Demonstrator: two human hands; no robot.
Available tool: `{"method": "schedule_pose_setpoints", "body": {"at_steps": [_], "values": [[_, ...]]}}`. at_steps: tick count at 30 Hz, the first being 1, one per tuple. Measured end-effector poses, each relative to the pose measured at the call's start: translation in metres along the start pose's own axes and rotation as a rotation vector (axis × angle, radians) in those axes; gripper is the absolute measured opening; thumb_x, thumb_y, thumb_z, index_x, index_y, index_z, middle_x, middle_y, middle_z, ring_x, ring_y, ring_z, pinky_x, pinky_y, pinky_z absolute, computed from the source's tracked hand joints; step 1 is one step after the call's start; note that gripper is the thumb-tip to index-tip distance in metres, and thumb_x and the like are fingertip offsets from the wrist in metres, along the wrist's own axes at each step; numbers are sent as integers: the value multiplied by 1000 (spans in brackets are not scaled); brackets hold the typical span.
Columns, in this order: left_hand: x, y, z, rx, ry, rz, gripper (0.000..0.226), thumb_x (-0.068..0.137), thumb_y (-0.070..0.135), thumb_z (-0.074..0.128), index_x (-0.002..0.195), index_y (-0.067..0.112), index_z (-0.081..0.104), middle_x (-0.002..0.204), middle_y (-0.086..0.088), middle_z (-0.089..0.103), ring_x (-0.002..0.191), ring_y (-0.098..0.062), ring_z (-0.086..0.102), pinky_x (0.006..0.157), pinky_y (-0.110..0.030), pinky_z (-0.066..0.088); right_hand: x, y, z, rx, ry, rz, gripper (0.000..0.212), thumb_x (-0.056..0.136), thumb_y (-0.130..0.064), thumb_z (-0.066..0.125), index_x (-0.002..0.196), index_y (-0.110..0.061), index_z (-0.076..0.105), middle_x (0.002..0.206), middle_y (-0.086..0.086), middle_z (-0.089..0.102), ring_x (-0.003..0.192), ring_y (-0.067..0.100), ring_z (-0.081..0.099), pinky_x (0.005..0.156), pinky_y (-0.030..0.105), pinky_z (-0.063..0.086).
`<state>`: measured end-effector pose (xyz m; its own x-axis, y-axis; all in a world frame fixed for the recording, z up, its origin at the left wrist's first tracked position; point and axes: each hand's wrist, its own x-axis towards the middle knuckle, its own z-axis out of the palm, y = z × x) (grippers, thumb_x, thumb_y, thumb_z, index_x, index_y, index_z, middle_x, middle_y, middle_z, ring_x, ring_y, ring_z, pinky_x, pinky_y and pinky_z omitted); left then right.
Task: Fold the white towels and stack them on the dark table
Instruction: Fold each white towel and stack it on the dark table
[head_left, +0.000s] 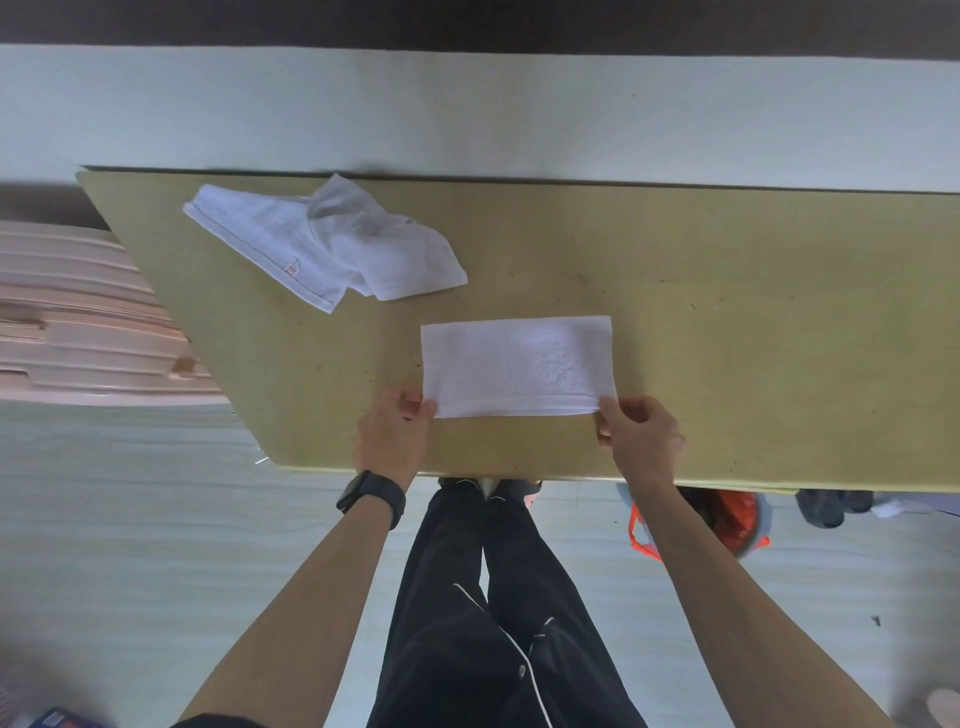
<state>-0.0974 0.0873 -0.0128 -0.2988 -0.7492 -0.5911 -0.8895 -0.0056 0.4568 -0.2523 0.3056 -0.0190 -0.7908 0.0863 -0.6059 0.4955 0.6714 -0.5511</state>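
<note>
A white towel (517, 366), folded into a flat rectangle, lies on the olive-brown table (727, 322) in front of me. My left hand (395, 439) pinches its near left corner. My right hand (639, 434) pinches its near right corner. Both corners rest at the table surface. At the table's far left, two more white towels (327, 241) lie loose and rumpled, one overlapping the other; the lower one shows a small red label.
The table's near edge runs just past my wrists, and its left edge slants away. A pink ribbed plastic thing (78, 322) stands left of the table. An orange bag in a bucket (727, 525) sits on the floor under the right side. My legs stand below.
</note>
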Motion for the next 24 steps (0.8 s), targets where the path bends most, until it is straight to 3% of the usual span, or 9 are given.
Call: {"method": "schedule_pose_setpoints", "body": {"at_steps": [4,8,10,13,16,18,24], "values": [[2,-8,5,69,27,81,20,91,40,63,104,25,60,93,7,68,92,-22,62,74,-31,43,6,6,-1,6,23,-24,15,82,-43,67,84,-28,67,73,-11,73,80,16,73,79,37,59],[-2,-8,9,188,68,132,36,93,41,60,121,20,53,113,-6,59,96,-31,60,77,-42,51,4,2,-1,-42,45,-70,12,86,-36,68,86,-24,66,74,-8,72,80,16,69,68,22,48],[-8,-6,14,267,155,307,38,91,32,65,123,15,54,117,-13,56,95,-35,59,73,-43,53,0,1,-2,-111,80,-178,13,88,-31,68,91,-19,64,80,-6,67,79,14,63,68,21,42],[-18,0,33,407,215,718,33,80,25,77,109,16,64,104,-11,65,88,-33,62,69,-39,50,-5,5,1,-268,43,-509,12,89,-23,70,97,-16,64,91,-4,59,76,9,56,72,14,39],[-19,15,54,441,165,914,23,77,24,80,97,19,70,98,-4,68,85,-28,64,70,-37,50,-1,13,7,-471,11,-827,17,87,-15,74,103,-15,72,100,0,63,90,20,56,81,24,43],[-15,23,65,483,145,987,20,75,22,83,92,19,72,95,-2,69,85,-26,64,71,-35,50,6,17,12,-554,33,-960,17,85,-14,76,102,-16,74,102,2,67,90,27,57,78,34,50],[-5,28,68,559,127,1030,11,80,22,79,89,19,73,89,-1,71,81,-25,64,70,-35,50,15,19,16,-550,58,-1048,7,85,-14,77,92,-16,75,95,3,69,81,29,60,67,39,53]]}}
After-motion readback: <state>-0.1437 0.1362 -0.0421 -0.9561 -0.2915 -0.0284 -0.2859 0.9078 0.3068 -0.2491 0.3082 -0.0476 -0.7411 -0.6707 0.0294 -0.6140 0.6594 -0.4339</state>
